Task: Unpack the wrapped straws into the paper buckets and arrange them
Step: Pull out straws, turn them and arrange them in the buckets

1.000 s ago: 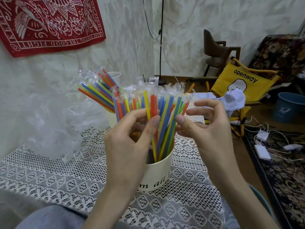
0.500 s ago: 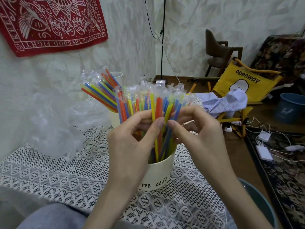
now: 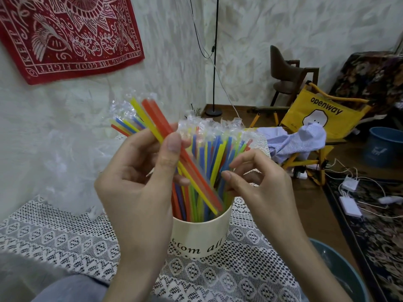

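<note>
1. Cream paper bucket (image 3: 199, 234) stands on the lace tablecloth (image 3: 54, 232), directly between and just beyond both hands, packed with wrapped straws (image 3: 214, 153) standing near upright.
2. Left hand (image 3: 135, 192) pinches a small bunch of orange and yellow straws (image 3: 159, 123) between thumb and fingers; their long axis tilts up-left, lower ends inside the bucket.
3. Right hand (image 3: 257, 184), nearer the upright straws, has loosely curled fingers touching them; a firm grip cannot be told.
4. Behind, more straws fan from a second bucket, mostly hidden.

Both forearms are bare; grey trousers (image 3: 54, 286) cover the lap.
</note>
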